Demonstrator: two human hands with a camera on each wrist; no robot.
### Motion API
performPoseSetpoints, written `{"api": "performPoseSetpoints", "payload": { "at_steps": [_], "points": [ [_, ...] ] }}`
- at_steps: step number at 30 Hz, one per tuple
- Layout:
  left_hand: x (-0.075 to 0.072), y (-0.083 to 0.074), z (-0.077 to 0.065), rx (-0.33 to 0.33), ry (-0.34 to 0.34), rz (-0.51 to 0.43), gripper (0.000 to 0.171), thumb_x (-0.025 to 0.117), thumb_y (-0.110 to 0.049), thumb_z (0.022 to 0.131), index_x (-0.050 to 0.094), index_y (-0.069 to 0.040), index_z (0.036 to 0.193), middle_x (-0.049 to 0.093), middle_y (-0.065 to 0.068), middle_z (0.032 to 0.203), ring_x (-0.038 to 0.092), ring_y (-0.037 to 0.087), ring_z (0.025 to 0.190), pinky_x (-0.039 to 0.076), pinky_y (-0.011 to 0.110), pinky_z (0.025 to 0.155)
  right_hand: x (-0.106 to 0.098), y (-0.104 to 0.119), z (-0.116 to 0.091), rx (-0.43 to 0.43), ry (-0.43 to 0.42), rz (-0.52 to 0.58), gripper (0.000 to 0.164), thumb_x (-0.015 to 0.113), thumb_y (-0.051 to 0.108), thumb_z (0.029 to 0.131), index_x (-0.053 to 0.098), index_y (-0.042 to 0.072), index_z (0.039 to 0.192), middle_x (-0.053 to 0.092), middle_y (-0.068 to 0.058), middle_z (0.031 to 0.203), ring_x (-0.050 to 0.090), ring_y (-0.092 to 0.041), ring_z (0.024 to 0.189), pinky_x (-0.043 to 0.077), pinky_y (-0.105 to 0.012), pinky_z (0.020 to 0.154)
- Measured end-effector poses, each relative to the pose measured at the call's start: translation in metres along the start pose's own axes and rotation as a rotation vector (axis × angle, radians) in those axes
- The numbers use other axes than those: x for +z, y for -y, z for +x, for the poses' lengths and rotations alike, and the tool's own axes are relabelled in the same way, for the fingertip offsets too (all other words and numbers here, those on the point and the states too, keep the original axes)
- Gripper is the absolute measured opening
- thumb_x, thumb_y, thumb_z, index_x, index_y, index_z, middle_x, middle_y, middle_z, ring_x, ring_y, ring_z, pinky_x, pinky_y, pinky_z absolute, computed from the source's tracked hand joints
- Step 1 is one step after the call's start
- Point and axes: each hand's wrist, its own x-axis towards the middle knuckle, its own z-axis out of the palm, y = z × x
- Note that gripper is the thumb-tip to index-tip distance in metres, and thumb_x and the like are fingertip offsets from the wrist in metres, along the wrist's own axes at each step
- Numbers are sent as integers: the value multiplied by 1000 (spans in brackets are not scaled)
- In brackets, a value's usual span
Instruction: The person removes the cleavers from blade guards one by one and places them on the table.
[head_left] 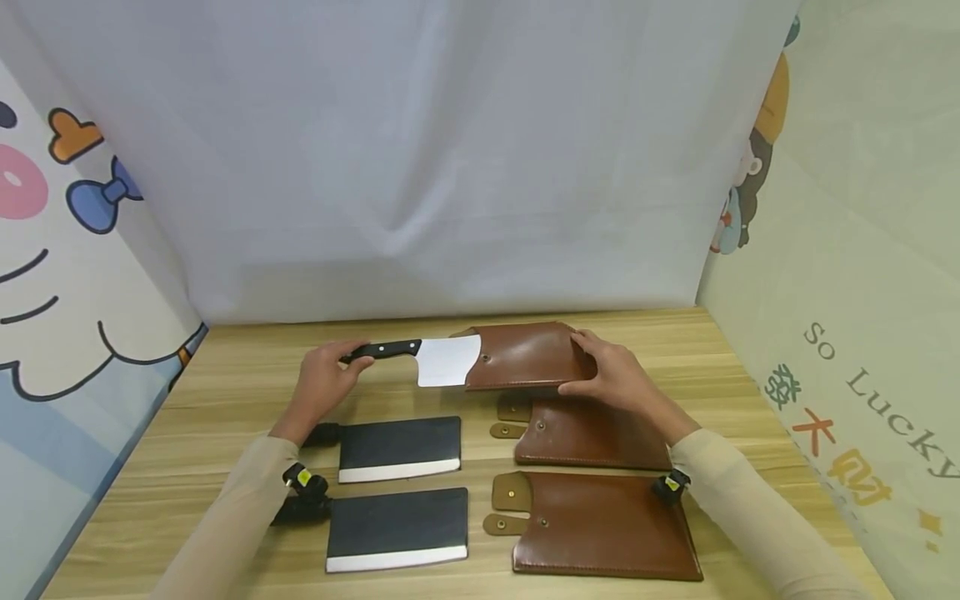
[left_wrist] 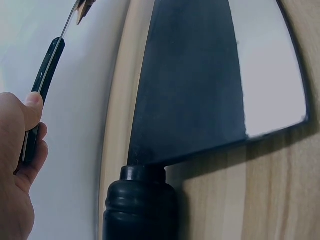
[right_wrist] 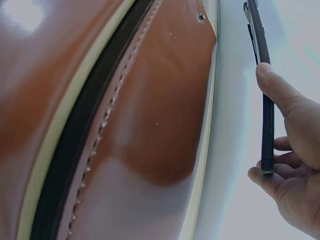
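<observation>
My left hand point(head_left: 327, 377) grips the black riveted handle of a cleaver point(head_left: 444, 364), its thumb along the near side. The front of the blade is hidden inside a brown leather sheath point(head_left: 528, 357); the part by the handle shows bright. At the sheath's far right end, my right hand point(head_left: 618, 373) holds it between thumb and fingers. Both are raised above the table. The left wrist view shows the handle point(left_wrist: 50, 67) edge-on in the curled fingers. From the right wrist, the sheath point(right_wrist: 267, 120) appears as a thin dark edge between thumb and fingers.
Two dark-bladed cleavers, a farther one point(head_left: 400, 446) and a nearer one point(head_left: 397, 525), lie on the wooden table point(head_left: 187, 467), handles leftward. Right of them lie two more brown sheaths, a farther one point(head_left: 592, 437) and a nearer one point(head_left: 600, 525), straps leftward. White cloth point(head_left: 450, 208) hangs behind.
</observation>
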Motion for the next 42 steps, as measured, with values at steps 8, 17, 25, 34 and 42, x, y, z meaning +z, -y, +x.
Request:
{"api": "performPoseSetpoints", "payload": {
  "at_steps": [8, 17, 25, 34, 42],
  "points": [
    [-1, 3, -3, -18, 8, 21, 37, 80, -13, 89, 72, 5, 121, 73, 26, 113, 71, 43, 96, 56, 57, 80, -1, -4, -2, 8, 5, -9, 97, 88, 43, 80, 43, -5, 152, 39, -31, 155, 44, -49, 139, 39, -61, 110],
    [-4, 7, -5, -25, -5, 30, 36, 80, -14, 89, 73, 5, 119, 73, 26, 112, 71, 43, 96, 55, 58, 80, -2, -7, -4, 16, 4, -2, 97, 87, 43, 81, 42, -4, 153, 38, -30, 157, 43, -49, 140, 39, -61, 110],
    [-5, 13, -5, -8, -13, 50, 36, 81, -14, 88, 73, 6, 118, 73, 26, 112, 71, 43, 94, 54, 59, 80, -3, -10, -5, 5, 0, 0, 96, 87, 43, 81, 42, -5, 152, 39, -31, 156, 43, -49, 140, 39, -62, 110],
    [-12, 15, -6, -2, -5, 27, 36, 80, -15, 89, 73, 4, 120, 73, 26, 110, 70, 36, 72, 55, 56, 71, -5, -12, -5, 9, 2, -10, 97, 87, 43, 82, 41, -5, 153, 37, -30, 157, 42, -49, 140, 39, -62, 110],
    [-16, 17, -7, -12, -2, 33, 35, 79, -10, 89, 73, 5, 120, 72, 27, 112, 71, 43, 88, 55, 59, 77, -3, -15, -7, 7, -13, 0, 95, 87, 39, 82, 41, -6, 152, 38, -33, 155, 42, -50, 140, 39, -62, 110]
  ]
}}
